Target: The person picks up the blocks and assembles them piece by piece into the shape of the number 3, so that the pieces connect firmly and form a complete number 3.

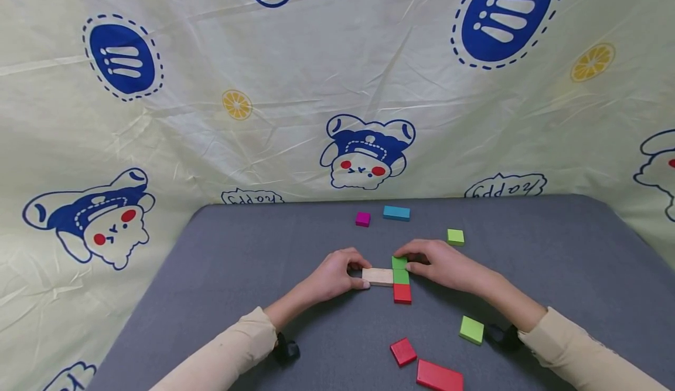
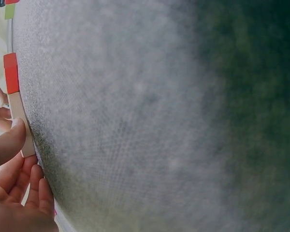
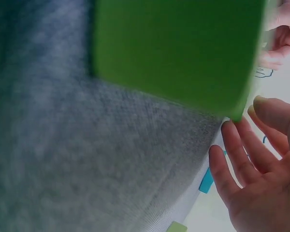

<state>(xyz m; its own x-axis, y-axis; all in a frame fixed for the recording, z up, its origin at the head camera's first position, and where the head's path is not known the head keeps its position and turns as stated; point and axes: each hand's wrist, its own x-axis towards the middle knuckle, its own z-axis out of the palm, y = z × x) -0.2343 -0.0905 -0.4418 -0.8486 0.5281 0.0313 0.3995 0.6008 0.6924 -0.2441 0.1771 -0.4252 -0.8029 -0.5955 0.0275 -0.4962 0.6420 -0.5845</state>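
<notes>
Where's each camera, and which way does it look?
Head: on the head, looking forward, down at the table; left hand, right hand and sleeves show.
Left wrist: on that wrist, facing the left hand and wooden block; a bit of right hand shows.
Right wrist: on that wrist, facing a blurry green block and the right hand; some left hand shows.
Head and left wrist both see the wooden block.

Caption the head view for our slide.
Left hand holds a wooden block while the right hand pinches a green block.

Curtained tabletop workspace, perhaps a booth; the room beyond is hidden. A grey table (image 1: 237, 250) stands before a creased, pale sheet (image 1: 295, 57) printed with cartoon animals (image 1: 367, 152) and citrus slices (image 1: 237, 105).
</notes>
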